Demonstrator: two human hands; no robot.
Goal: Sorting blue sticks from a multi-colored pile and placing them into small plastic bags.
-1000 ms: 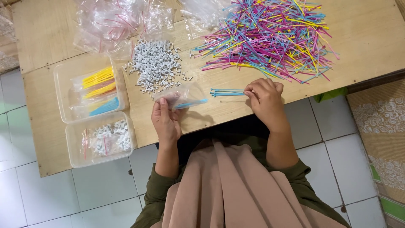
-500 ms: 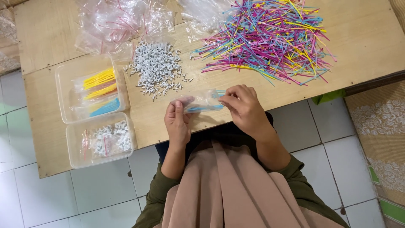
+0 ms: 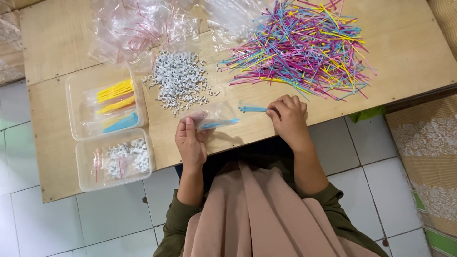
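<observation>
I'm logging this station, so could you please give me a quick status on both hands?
Left hand pinching small clear bag with blue sticks inside. Right hand on blue stick bundle on table. Nothing between them.

A low wooden surface (image 3: 57,43) of pale, light-brown boards fills the upper part of the view, its planks showing faint seams and a slightly worn near edge. Beneath it lies a floor of large, pale grey-white square tiles (image 3: 85,223) with thin dark grout lines; the tiles have a dull sheen under soft, even light that casts only a faint shadow below the surface's edge. At the right edge, a beige patterned floor mat with white lace-like motifs (image 3: 428,143) lies on the tiles, bordered lower down by a green strip. At the far left, another pale patterned cloth (image 3: 9,43) shows beside the surface.
</observation>
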